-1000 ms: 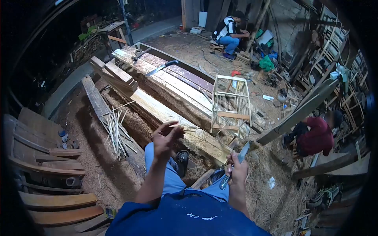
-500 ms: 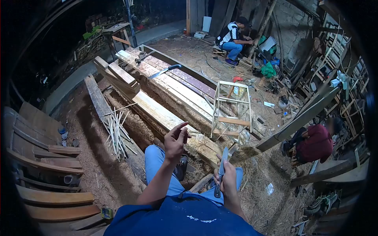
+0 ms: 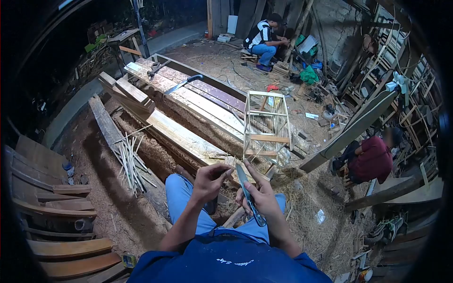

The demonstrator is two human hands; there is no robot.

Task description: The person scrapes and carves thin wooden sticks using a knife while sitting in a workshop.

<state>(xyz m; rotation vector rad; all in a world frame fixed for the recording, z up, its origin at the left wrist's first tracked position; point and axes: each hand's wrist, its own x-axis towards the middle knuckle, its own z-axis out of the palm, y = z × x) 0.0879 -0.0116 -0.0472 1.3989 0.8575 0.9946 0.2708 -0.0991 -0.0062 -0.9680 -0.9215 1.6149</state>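
My right hand (image 3: 262,197) is wrapped round the handle of a knife (image 3: 245,182), its blade pointing up and away from me. Just left of the blade, my left hand (image 3: 207,181) has its fingers pinched together; anything between them is too small to make out. Both hands are above my lap, close to each other. Beyond them lies a long pale wooden beam (image 3: 181,134). A slatted wooden frame (image 3: 267,138) stands past the knife. Thin pale sticks (image 3: 128,160) lie in a loose pile to the left.
Planks (image 3: 207,106) carry a handsaw (image 3: 184,84) and a clamp-like tool (image 3: 155,69). One person (image 3: 264,43) sits at the back, another in a red shirt (image 3: 372,159) at the right. Curved wooden pieces (image 3: 71,247) line the left. Shavings cover the ground.
My right hand has raised the knife and come in toward my left hand. My left hand has dropped slightly and its fingers have drawn together. The view has shifted a little.
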